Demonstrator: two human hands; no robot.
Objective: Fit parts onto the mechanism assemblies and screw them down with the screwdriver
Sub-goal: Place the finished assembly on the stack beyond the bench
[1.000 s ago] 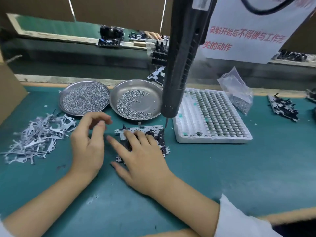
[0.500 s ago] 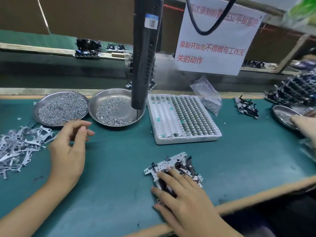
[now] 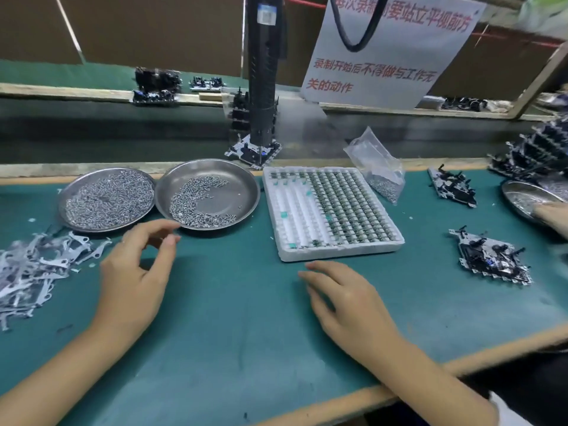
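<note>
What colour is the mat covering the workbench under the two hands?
The mat is teal green, plain and unpatterned; the head camera, the only view, shows it.

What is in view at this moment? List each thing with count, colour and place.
Screw dishes: two, steel, back left; left one fuller.
Flat metal parts: a pile, silver, far left.
Foam tray: one, white, centre, partly filled with small dark parts.
Plastic bag: one, clear, behind the tray.
Mechanism assemblies: black and silver; one at right, one behind it, a stack at far right.
Screwdriver: one, black, hanging above the back edge.
Paper sign: one, white with red text, back.
Another person's hand: right edge, at a third dish.
Left hand: empty, fingers curled, near the dishes.
Right hand: open, flat on the mat.
</note>
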